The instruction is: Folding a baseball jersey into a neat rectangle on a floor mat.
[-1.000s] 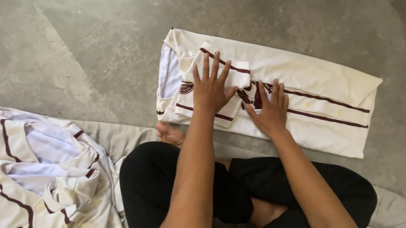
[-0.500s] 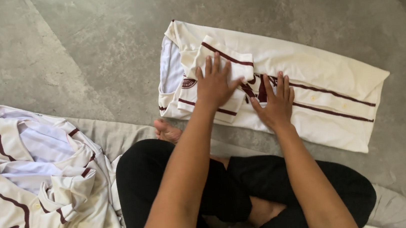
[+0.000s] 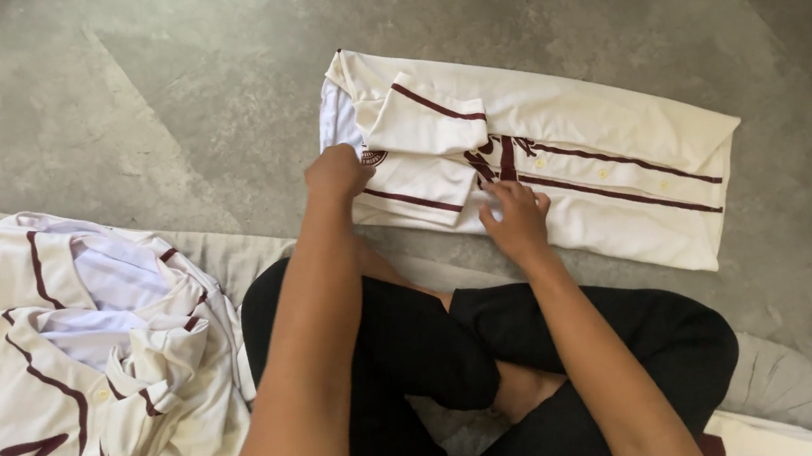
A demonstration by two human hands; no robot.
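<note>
Cream jersey (image 3: 559, 157) with maroon piping is lying folded into a long strip on the grey concrete floor (image 3: 161, 93), just ahead of the person's crossed legs. Left hand (image 3: 338, 172) is curling closed on the jersey's near collar end. Right hand (image 3: 515, 216) is pinching the near edge mid-strip. Loose jerseys (image 3: 68, 364) are lying heaped at the floor's near-left corner.

So the jersey (image 3: 558, 142) I'm working on is cream-white with dark maroon piping and a button front, folded into a long narrow strip lying flat on the grey concrete floor, running slightly downhill to the right. One short sleeve is folded across the top near the collar end. It sits right in front of my crossed legs, collar end left.
</note>
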